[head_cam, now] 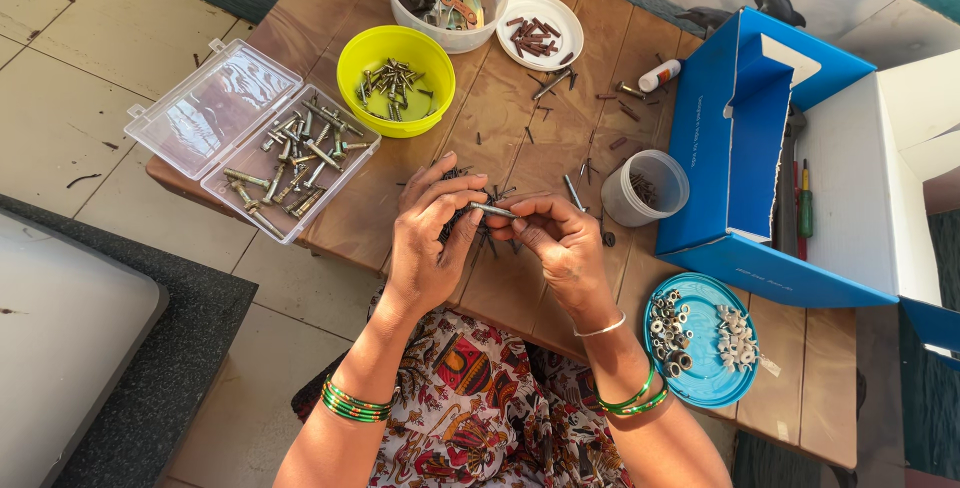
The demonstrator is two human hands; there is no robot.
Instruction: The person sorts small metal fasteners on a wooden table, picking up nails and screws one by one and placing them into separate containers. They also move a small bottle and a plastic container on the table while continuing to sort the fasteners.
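Bolt [492, 210]: small metal, probably stiff, light, slippery; best pinched at both ends.
Left hand [428, 238]: fingertips pinch 1 end.
Right hand [560, 243]: fingertips pinch the other end.

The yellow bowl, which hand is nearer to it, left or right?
Left. The left hand lies just below the yellow bowl, toward the person. The right hand is farther off, below and to the bowl's right; both hands pinch a small bolt.

Warm, bright daylight falls from the upper right, glare whitening the open box flap [920, 108], my hands casting soft shadows on the desk [520, 128]; focus sharp throughout, slight wide-angle bending at edges.
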